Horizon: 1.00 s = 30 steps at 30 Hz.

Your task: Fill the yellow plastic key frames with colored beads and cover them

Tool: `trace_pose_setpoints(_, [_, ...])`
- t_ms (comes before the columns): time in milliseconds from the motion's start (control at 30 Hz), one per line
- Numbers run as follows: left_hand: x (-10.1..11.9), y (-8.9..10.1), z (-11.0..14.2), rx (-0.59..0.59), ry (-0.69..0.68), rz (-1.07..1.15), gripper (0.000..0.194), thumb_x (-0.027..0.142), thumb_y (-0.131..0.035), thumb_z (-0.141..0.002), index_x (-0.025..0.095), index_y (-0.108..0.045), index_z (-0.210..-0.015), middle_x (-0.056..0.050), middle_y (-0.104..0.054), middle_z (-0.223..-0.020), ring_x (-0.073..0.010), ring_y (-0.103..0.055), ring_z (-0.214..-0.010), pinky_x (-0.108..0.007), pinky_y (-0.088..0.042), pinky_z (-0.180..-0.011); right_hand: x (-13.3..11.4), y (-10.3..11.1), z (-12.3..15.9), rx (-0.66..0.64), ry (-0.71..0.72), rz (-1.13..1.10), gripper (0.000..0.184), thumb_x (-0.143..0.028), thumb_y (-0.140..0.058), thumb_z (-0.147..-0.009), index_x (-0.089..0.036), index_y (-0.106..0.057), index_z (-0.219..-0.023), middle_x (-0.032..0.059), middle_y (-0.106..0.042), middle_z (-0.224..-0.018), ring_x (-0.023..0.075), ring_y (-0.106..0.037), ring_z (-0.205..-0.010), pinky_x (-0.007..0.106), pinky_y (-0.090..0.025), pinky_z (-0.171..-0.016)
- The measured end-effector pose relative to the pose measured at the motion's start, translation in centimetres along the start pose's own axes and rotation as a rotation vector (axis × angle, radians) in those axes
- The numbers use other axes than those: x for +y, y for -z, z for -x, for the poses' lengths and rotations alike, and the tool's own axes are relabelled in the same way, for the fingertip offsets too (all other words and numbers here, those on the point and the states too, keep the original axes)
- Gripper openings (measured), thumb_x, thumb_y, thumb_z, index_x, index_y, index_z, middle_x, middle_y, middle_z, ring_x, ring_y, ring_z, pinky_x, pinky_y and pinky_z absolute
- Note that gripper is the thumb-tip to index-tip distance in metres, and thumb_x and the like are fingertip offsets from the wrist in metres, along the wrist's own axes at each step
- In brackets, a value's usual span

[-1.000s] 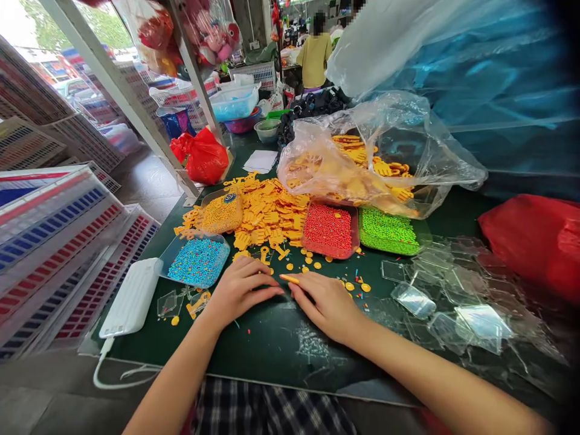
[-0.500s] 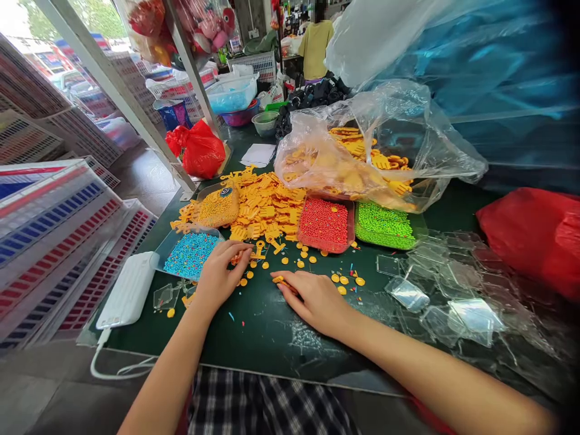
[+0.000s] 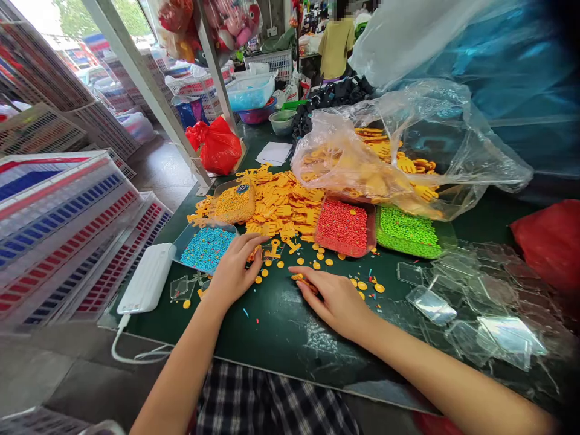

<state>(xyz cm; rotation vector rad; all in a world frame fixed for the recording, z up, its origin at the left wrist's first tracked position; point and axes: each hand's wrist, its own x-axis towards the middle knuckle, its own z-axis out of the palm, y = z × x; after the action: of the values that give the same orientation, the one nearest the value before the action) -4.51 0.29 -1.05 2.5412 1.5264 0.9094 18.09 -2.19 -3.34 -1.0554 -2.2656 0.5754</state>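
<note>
My left hand (image 3: 235,269) is at the front of the loose pile of yellow plastic pieces (image 3: 285,202), beside the tray of blue beads (image 3: 207,248). Its thumb and fingers close around a yellow plastic piece (image 3: 254,254), mostly hidden by them. My right hand (image 3: 338,302) rests low over the table with another yellow plastic piece (image 3: 306,282) pinched between thumb and fingers. Small yellow discs (image 3: 316,265) lie scattered between the hands and the trays. Trays of red beads (image 3: 342,226) and green beads (image 3: 408,232) stand behind my right hand.
A white power bank (image 3: 147,278) with a cable lies at the left edge. Clear plastic cases (image 3: 480,302) spread over the right side. Behind the trays sits a clear bag (image 3: 435,139) of yellow pieces. Plastic crates (image 3: 67,235) are stacked at left; a person (image 3: 336,48) is farther back.
The view has turned slightly left, so everything appears farther right. Both hands stay in nearly the same places on the table, with their fingers still closed on the yellow pieces.
</note>
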Motion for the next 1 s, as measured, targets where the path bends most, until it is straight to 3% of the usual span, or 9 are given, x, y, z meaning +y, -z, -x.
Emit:
trace_pose_setpoints(233, [-1.1, -0.1, 0.9, -0.180, 0.077, 0.034, 0.065, 0.005, -0.038, -0.082, 0.018, -0.032, -0.145, -0.014, -0.051, -0.138, -0.0247, -0.048, -0.128, -0.043, -0.043, -0.107, 0.0, 0.0, -0.3, 0.028, -0.023, -0.009, 0.030, -0.027, -0.036, -0.099, -0.019, -0.057, -0.118, 0.0016, -0.070, -0.074, 0.0151, -0.064, -0.060, 0.025, -0.044, -0.057])
trace_pose_setpoints(400, [-1.8, -0.6, 1.2, -0.290, 0.101, 0.051, 0.060, 0.009, -0.035, -0.089, 0.018, -0.029, -0.148, -0.015, -0.050, -0.140, -0.0254, -0.046, -0.131, -0.045, -0.041, -0.108, -0.2, -0.2, -0.3, 0.027, -0.018, -0.012, 0.029, -0.027, -0.036, -0.099, -0.019, -0.058, -0.115, 0.0020, -0.070, -0.074, 0.0155, -0.065, -0.060, 0.025, -0.046, -0.059])
trace_pose_setpoints(533, [-2.0, -0.7, 1.3, -0.257, 0.112, 0.061, 0.054, 0.011, -0.034, -0.093, 0.022, -0.033, -0.146, -0.012, -0.056, -0.133, -0.0240, -0.053, -0.123, -0.043, -0.046, -0.103, -0.4, -0.2, -0.2, 0.018, -0.018, -0.003, 0.029, -0.028, -0.036, -0.099, -0.019, -0.059, -0.114, 0.0020, -0.069, -0.072, 0.0152, -0.063, -0.057, 0.024, -0.046, -0.056])
trace_pose_setpoints(667, [-2.1, -0.9, 1.2, -0.212, 0.113, 0.076, 0.055, 0.011, -0.036, -0.094, 0.019, -0.027, -0.148, -0.013, -0.061, -0.126, -0.0243, -0.058, -0.116, -0.042, -0.049, -0.098, -0.4, -0.1, -0.2, 0.007, -0.018, 0.001, 0.030, -0.029, -0.035, -0.099, -0.019, -0.059, -0.114, 0.0012, -0.068, -0.069, 0.0143, -0.060, -0.053, 0.024, -0.045, -0.054])
trace_pose_setpoints(833, [-1.3, -0.9, 0.8, -0.092, 0.127, 0.105, 0.048, 0.016, -0.036, -0.097, 0.021, -0.032, -0.145, -0.011, -0.067, -0.114, -0.0225, -0.064, -0.106, -0.041, -0.053, -0.091, -0.5, -0.1, -0.3, -0.006, -0.026, -0.024, 0.029, -0.029, -0.035, -0.099, -0.019, -0.058, -0.114, 0.0013, -0.067, -0.069, 0.0155, -0.060, -0.053, 0.025, -0.045, -0.053])
trace_pose_setpoints(1000, [0.6, -0.1, 0.6, -0.023, 0.085, 0.341, 0.040, 0.023, -0.043, -0.098, 0.023, -0.042, -0.138, -0.008, -0.068, -0.116, -0.0190, -0.066, -0.107, -0.037, -0.054, -0.094, -0.4, -0.1, -0.3, 0.048, -0.046, -0.065, 0.024, -0.030, -0.036, -0.099, -0.021, -0.058, -0.103, 0.0031, -0.068, -0.077, 0.0163, -0.062, -0.061, 0.026, -0.047, -0.058])
